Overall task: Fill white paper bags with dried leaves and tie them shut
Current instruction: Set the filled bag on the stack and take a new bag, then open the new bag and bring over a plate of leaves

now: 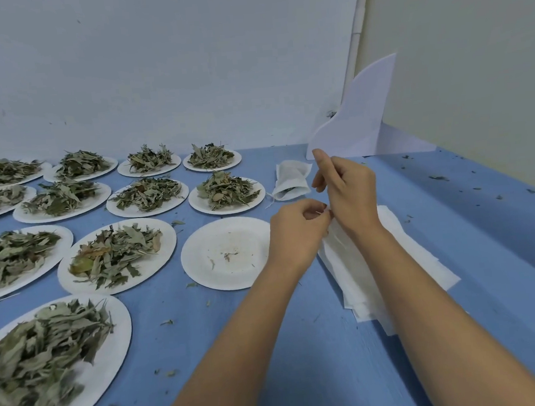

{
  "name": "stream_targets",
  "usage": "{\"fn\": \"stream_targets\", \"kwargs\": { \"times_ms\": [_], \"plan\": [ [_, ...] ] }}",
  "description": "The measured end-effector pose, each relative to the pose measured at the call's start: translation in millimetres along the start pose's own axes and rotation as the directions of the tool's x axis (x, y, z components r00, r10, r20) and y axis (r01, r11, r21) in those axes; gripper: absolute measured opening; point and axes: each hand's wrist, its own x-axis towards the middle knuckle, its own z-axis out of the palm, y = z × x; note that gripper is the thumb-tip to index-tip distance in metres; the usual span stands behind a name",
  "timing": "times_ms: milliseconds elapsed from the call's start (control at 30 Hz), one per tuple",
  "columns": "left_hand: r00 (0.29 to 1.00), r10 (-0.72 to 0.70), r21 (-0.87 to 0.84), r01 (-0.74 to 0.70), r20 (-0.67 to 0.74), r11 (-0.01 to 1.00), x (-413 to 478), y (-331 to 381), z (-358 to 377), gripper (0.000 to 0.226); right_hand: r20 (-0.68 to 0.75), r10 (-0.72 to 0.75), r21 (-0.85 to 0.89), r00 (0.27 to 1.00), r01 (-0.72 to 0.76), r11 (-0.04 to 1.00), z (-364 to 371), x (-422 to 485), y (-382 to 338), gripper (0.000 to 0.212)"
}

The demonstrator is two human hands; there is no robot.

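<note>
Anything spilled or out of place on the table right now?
Minor: dried leaf crumbs lie scattered on the blue table, mostly right of the right hand and between the plates. The paper bag the left hand pinches looks intact.

A filled white bag (291,181) lies beyond stacked flat empty bags (424,254).

The left half of the surface (502,232) is crowded with leaf-heaped plates (168,242), only narrow gaps being left between them. The far right corner is blocked by a leaning white sheet (362,118). Passage is left along the right edge, where only leaf crumbs (437,177) are scattered.
</note>
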Motion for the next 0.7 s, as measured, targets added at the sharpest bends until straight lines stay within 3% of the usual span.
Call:
{"fn": "stream_targets", "kwargs": {
  "times_ms": [100,200,300,367,400,433,500,567,633,700],
  "plan": [
    [0.998,-0.018,-0.073,0.014,-0.055,0.997,-0.1,3.1,-1.8,0.004,-0.02,-0.006,-0.003,1.0,0.006,1.0,2.8,-0.2,-6.0,0.043],
    [0.994,-0.078,-0.261,0.054,-0.083,0.964,1.7,7.7,-5.6,0.013,-0.06,-0.066,-0.095,0.996,0.06,0.994,4.5,-1.1,-12.7,0.028],
    [0.973,-0.185,-0.539,0.084,-0.136,0.838,5.5,14.1,-20.3,0.013,-0.113,-0.086,-0.099,0.99,0.075,0.992,7.8,-4.5,-23.8,0.011],
    [0.945,-0.228,-0.634,0.03,-0.233,0.773,7.1,16.7,-37.1,0.012,-0.148,-0.102,-0.11,0.984,0.086,0.99,10.7,-7.3,-34.3,0.014],
    [0.923,-0.222,-0.617,-0.021,-0.315,0.787,7.5,16.5,-46.6,0.014,-0.142,-0.091,-0.092,0.986,0.078,0.993,11.8,-7.6,-40.6,0.014],
    [0.894,-0.188,-0.563,-0.084,-0.407,0.822,6.6,16.2,-56.3,0.017,-0.105,-0.038,-0.044,0.994,0.034,0.998,13.0,-7.1,-46.9,0.012],
    [0.839,-0.049,-0.434,-0.229,-0.542,0.871,2.0,16.2,-74.8,0.023,0.097,0.195,0.128,0.976,-0.207,0.97,16.6,-4.4,-61.3,0.007],
    [0.818,0.091,-0.356,-0.344,-0.568,0.869,-4.1,13.8,-88.1,0.027,0.395,0.386,0.307,0.833,-0.516,0.8,23.4,-4.1,-75.6,0.013],
    [0.831,0.175,-0.313,-0.383,-0.528,0.869,-9.9,8.6,-95.0,0.03,0.562,0.391,0.412,0.729,-0.657,0.631,32.5,-5.1,-84.1,0.022],
    [0.853,0.217,-0.283,-0.381,-0.474,0.881,-13.9,3.2,-98.1,0.03,0.595,0.365,0.454,0.716,-0.674,0.583,43.0,-8.8,-89.8,0.019]
  ]
}}
